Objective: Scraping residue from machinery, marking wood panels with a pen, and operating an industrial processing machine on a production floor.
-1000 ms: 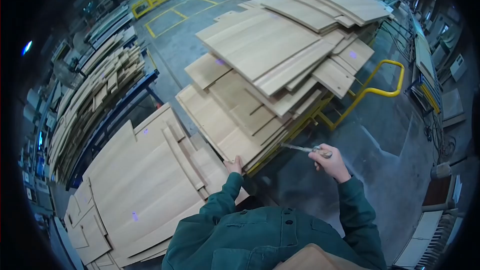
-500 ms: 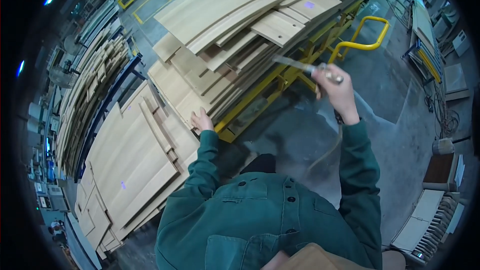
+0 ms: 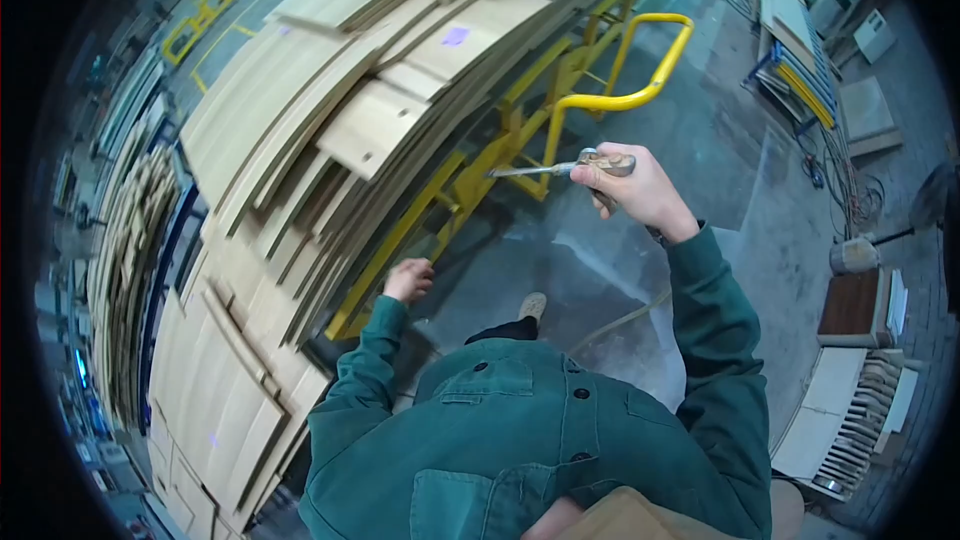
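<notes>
My right hand [image 3: 638, 190] is wrapped round the handle of an air blow gun [image 3: 560, 169], whose thin metal nozzle points left toward the yellow cart. A pale hose [image 3: 622, 322] runs over the floor below it. My left hand [image 3: 408, 281] hangs beside the near end of the cart, its fingers loosely bent and a little apart, holding nothing. Close by on the left are stacked light wooden panels [image 3: 345, 125] of mixed sizes, lying on the yellow cart [image 3: 478, 180]. One panel has two dark holes and another bears a purple label [image 3: 455, 36].
A yellow tube handle [image 3: 610, 101] juts from the cart's right side. More wooden panels [image 3: 215, 380] lie at the lower left, with a rack of wood strips [image 3: 130, 270] beyond. At right stand a brown box [image 3: 853, 302] and a panel rack [image 3: 800, 80]. Cables [image 3: 850, 195] lie on the floor.
My left hand has come off the panels and moved beside the cart. The blow gun has swung lower and farther from the stack. My view has shifted right, and a shoe now shows.
</notes>
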### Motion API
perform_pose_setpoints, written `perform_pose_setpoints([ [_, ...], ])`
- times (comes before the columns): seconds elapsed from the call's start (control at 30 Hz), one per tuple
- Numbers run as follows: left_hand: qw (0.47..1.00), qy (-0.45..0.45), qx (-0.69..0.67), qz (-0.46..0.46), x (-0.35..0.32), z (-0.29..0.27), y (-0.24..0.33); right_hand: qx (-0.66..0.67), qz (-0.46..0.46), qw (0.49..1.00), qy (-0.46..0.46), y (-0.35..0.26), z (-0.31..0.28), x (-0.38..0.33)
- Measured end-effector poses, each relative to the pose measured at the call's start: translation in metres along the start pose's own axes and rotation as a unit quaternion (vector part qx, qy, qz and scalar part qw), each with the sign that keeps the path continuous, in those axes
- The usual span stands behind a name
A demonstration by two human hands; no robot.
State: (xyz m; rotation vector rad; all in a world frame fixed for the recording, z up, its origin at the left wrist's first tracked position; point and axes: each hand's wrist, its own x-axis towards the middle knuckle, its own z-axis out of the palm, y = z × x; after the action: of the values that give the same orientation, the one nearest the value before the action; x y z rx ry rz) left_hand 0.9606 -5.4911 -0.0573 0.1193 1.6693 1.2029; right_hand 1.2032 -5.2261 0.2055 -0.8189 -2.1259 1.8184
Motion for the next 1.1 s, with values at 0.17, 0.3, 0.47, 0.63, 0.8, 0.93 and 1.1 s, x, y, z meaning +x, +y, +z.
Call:
perform_pose_setpoints([
  [0.17, 0.926, -0.288, -0.125, -0.209, 0.011, 0.178, 0.055, -0.024, -0.008, 0.999, 0.048, 0.032, -0.134, -0.025],
  [0.3, 0.863, -0.453, 0.033, -0.221, 0.020, 0.303, 0.074, -0.023, 0.163, 0.979, -0.117, 0.053, -0.233, -0.078],
  [0.47, 0.765, -0.540, 0.350, -0.022, 0.070, 0.442, 0.095, -0.106, 0.347, 0.930, 0.061, 0.156, -0.361, -0.114],
  [0.63, 0.805, -0.432, 0.405, -0.029, 0.118, 0.558, 0.124, -0.044, 0.339, 0.935, 0.098, 0.184, -0.488, -0.070],
  [0.8, 0.852, -0.379, 0.355, 0.060, 0.128, 0.624, 0.185, -0.103, 0.095, 0.977, 0.159, 0.144, -0.639, 0.062],
  [0.93, 0.918, -0.296, 0.245, 0.096, 0.147, 0.647, 0.231, -0.277, 0.022, 0.940, 0.198, 0.076, -0.739, 0.205],
  [1.1, 0.961, -0.227, 0.127, 0.094, 0.207, 0.687, 0.285, -0.361, -0.005, 0.931, 0.057, 0.035, -0.797, 0.362],
])
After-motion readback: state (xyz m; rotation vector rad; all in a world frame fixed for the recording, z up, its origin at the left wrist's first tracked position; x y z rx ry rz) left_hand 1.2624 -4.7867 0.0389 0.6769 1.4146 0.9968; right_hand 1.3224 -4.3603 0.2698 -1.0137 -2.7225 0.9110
